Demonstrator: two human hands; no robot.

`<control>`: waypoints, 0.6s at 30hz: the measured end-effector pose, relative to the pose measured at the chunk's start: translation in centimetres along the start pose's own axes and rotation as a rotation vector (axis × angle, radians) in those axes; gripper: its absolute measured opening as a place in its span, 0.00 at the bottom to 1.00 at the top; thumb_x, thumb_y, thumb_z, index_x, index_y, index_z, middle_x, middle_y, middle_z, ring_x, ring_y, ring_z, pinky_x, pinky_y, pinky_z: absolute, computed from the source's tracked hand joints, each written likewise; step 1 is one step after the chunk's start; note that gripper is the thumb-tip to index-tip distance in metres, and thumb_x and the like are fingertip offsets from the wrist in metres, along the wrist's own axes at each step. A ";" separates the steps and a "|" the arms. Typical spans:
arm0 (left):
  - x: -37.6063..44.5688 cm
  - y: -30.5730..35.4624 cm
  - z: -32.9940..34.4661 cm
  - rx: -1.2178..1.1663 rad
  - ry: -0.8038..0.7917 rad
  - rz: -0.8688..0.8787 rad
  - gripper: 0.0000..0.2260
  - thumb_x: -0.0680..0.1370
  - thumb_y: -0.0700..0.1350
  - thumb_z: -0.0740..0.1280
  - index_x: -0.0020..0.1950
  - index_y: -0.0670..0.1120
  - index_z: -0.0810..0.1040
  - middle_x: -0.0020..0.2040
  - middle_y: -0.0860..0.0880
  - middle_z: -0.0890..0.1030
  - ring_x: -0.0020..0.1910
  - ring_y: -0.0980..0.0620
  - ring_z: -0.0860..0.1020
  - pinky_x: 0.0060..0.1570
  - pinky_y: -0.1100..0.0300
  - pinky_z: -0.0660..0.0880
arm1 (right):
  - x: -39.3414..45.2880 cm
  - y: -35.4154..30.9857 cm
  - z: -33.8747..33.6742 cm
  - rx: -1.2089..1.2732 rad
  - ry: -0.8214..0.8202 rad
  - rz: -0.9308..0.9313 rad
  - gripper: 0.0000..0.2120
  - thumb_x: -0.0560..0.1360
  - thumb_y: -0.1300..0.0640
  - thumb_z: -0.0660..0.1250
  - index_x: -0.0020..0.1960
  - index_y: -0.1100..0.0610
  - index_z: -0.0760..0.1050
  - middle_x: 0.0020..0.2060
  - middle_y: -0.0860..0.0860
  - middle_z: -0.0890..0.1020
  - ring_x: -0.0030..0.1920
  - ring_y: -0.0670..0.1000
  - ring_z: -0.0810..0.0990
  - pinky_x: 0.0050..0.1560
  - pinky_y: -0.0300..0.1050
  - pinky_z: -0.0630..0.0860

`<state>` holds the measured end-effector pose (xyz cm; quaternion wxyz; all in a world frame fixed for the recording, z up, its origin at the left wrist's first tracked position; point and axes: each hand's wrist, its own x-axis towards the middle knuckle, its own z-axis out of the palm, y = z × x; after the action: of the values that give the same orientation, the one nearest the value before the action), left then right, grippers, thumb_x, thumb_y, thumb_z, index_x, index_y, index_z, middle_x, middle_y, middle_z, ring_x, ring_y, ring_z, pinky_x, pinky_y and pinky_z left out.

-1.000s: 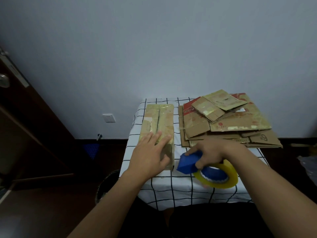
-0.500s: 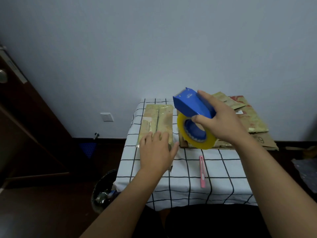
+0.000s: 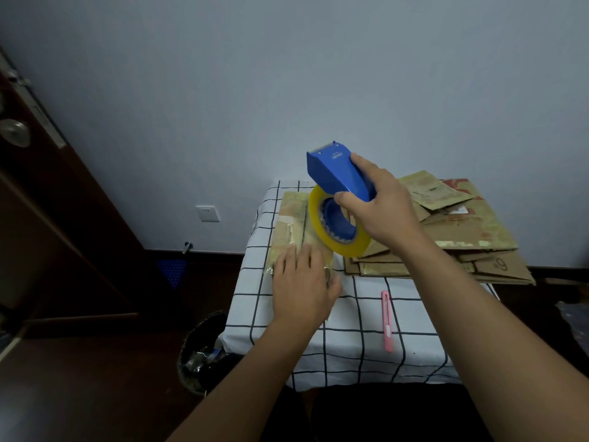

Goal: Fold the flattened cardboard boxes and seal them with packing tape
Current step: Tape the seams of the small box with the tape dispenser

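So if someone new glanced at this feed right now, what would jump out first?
The blue tape dispenser with its yellow tape roll, held up by the right hand above the table's far end. Next, the left hand pressing flat on the folded box at the table's left side, and the stack of flat cardboard on the right.

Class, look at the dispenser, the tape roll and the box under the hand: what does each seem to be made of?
Dispenser: likely moulded plastic, smooth uniform blue with a faint sheen.
Tape roll: probably glossy plastic film, translucent yellow.
Box: cardboard, matt tan, with shiny strips that look like old tape.
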<state>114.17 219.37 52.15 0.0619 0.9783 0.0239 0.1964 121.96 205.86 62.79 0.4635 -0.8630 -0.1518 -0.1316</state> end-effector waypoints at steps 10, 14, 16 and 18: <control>-0.1 -2.3 -0.1 -0.030 -0.037 0.114 0.24 0.77 0.60 0.65 0.65 0.45 0.77 0.68 0.45 0.77 0.69 0.42 0.72 0.67 0.48 0.68 | 0.3 -1.3 0.2 -0.124 -0.077 -0.060 0.33 0.74 0.44 0.68 0.76 0.42 0.61 0.58 0.48 0.73 0.56 0.50 0.74 0.56 0.50 0.75; 0.2 -2.5 -0.9 -0.088 -0.098 0.139 0.23 0.80 0.59 0.62 0.70 0.48 0.73 0.74 0.47 0.69 0.75 0.44 0.65 0.72 0.51 0.60 | 0.5 -1.5 0.2 -0.129 -0.081 -0.057 0.33 0.74 0.44 0.68 0.77 0.43 0.61 0.58 0.49 0.74 0.56 0.50 0.74 0.56 0.50 0.75; 0.3 -2.7 -1.0 -0.089 -0.110 0.147 0.23 0.80 0.58 0.62 0.71 0.48 0.72 0.75 0.48 0.68 0.75 0.44 0.64 0.73 0.52 0.59 | 0.5 -1.4 0.2 -0.125 -0.079 -0.057 0.33 0.74 0.44 0.68 0.76 0.43 0.61 0.58 0.49 0.74 0.56 0.50 0.74 0.56 0.49 0.75; 0.3 -2.7 -1.1 -0.081 -0.092 0.166 0.19 0.78 0.55 0.68 0.65 0.48 0.77 0.70 0.46 0.75 0.71 0.43 0.71 0.68 0.50 0.67 | 0.5 -1.3 0.1 -0.118 -0.072 -0.057 0.33 0.74 0.44 0.68 0.76 0.42 0.61 0.58 0.49 0.74 0.56 0.50 0.74 0.55 0.48 0.75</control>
<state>113.93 222.22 52.86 0.0861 0.9815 -0.0682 0.1568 121.88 206.74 63.89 0.4023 -0.8883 -0.1847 -0.1223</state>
